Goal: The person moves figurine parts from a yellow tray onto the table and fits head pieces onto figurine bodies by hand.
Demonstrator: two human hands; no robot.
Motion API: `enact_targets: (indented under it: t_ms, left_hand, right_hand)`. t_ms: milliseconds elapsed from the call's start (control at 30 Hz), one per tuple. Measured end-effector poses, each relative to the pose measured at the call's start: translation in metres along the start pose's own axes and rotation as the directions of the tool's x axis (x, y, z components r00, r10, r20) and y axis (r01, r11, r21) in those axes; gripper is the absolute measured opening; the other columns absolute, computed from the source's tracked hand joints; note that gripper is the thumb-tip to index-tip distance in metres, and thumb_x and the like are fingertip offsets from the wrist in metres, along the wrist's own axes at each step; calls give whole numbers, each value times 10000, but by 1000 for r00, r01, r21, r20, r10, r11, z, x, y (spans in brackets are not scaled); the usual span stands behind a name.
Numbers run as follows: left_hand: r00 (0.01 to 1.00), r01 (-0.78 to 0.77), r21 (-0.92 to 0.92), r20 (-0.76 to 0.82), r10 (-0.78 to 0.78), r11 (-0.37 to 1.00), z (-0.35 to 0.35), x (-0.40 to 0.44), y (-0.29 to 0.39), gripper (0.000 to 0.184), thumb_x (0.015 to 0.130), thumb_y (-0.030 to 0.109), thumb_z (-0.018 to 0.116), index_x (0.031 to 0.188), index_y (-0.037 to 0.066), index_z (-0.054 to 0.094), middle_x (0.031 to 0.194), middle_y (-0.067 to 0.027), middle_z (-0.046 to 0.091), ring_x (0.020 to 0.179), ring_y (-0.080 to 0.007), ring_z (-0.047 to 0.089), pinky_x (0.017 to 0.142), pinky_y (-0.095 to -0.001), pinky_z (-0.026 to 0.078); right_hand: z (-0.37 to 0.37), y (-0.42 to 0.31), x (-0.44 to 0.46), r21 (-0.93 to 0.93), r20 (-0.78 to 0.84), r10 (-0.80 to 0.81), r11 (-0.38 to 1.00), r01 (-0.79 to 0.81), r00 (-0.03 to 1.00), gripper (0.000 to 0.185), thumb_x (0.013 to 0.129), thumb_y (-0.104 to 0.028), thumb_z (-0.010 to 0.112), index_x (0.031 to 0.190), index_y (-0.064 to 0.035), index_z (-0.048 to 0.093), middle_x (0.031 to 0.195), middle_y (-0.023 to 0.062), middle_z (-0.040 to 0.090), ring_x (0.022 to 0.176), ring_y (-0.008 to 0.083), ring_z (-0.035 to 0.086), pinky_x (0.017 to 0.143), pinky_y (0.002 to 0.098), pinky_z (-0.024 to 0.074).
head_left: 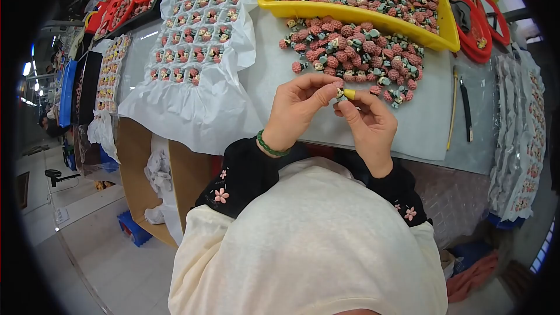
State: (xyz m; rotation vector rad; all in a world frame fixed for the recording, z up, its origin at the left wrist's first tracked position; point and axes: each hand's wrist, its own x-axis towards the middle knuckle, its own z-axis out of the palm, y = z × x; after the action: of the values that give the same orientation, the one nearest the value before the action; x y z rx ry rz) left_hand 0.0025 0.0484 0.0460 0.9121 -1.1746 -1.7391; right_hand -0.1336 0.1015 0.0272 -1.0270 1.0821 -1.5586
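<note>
Between the fingertips of both hands is a small painted figurine (340, 94) with a pink bumpy top and a grey-green lower part. My left hand (296, 107), with a green braided bracelet at its wrist, pinches it from the left. From the right, my right hand (371, 125) closes on it too, a yellow band around one finger. Just beyond the hands a loose heap of similar figurines (356, 51) lies on white paper. Behind the heap stands a yellow tray (361, 16) full of more of them.
To the left, a paper-lined compartment tray (198, 35) holds rows of figurines. A thin yellow stick (452, 108) and a black pen-like tool (465, 111) lie at the right. Red trays (475, 41) stand at the back right, stacked filled trays (525, 140) along the right edge. Below left is an open cardboard box (189, 169).
</note>
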Motion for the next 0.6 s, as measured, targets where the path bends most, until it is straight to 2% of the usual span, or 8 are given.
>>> enact_targets:
  t_ms: [67, 133, 167, 233, 267, 433, 567, 600]
  left_hand:
    - [1000, 12, -15, 12, -12, 1000, 0, 0, -3, 225, 833, 114, 589, 1013, -21, 584, 876, -34, 602, 757, -75, 527, 677, -209, 436]
    - [996, 75, -227, 63, -63, 971, -2, -1, -8, 241, 852, 90, 551, 1064, -24, 559, 958, -60, 595, 831, -98, 545, 748, -233, 449]
    - [996, 75, -229, 62, -62, 970, -2, -1, -8, 241, 852, 90, 551, 1064, -24, 559, 958, -60, 595, 831, -98, 545, 748, -233, 449]
    - [990, 137, -380, 86, -112, 915, -3, -2, -8, 276, 867, 59, 509, 1128, -31, 518, 1051, -87, 572, 938, -130, 544, 832, -267, 442]
    - [990, 135, -382, 85, -111, 914, -4, -2, -8, 276, 867, 59, 509, 1128, -31, 518, 1051, -87, 572, 938, -130, 544, 832, -267, 442]
    - [974, 219, -451, 160, -164, 865, -9, -2, -8, 341, 878, 71, 485, 1202, -33, 456, 1176, -118, 517, 1083, -168, 487, 928, -299, 386]
    - [983, 178, -432, 109, -145, 884, -6, -1, -8, 307, 880, 70, 490, 1168, -37, 490, 1103, -103, 557, 999, -151, 533, 874, -286, 431]
    - [986, 168, -388, 78, -149, 906, -4, 0, -6, 298, 879, 107, 505, 1147, -25, 515, 1042, -82, 576, 933, -130, 541, 821, -264, 441]
  right_hand:
    - [-2, 3, 0, -19, 10, -27, 999, 27, 1000, 264, 785, 32, 607, 1033, 64, 524, 935, 96, 576, 800, 146, 589, 712, 240, 497]
    - [1, 1, 0, -68, -18, -68, 995, 67, 998, 288, 775, 41, 614, 1044, 62, 515, 942, 99, 573, 807, 148, 589, 722, 243, 498]
    - [2, 1, 0, -115, -43, -112, 988, 107, 993, 313, 765, 50, 622, 1056, 61, 506, 948, 102, 570, 813, 150, 588, 732, 246, 498]
    - [2, 4, 2, -174, -37, -182, 969, 173, 983, 332, 752, 59, 631, 1058, 59, 504, 955, 104, 567, 820, 151, 587, 739, 248, 499]
    - [2, 5, 3, -230, -27, -250, 944, 238, 968, 351, 739, 69, 641, 1060, 57, 502, 961, 107, 563, 827, 152, 586, 746, 249, 499]
    - [3, 7, 4, -332, 15, -309, 895, 296, 951, 373, 719, 79, 654, 1060, 51, 506, 976, 107, 558, 837, 152, 584, 749, 251, 502]
    - [6, 6, 5, -375, 2, -325, 876, 302, 946, 335, 723, 75, 653, 1032, 52, 526, 966, 102, 564, 826, 145, 584, 738, 248, 503]
    - [6, 6, 5, -377, 4, -324, 876, 302, 946, 335, 723, 75, 653, 1032, 52, 526, 966, 102, 564, 826, 145, 584, 738, 248, 503]
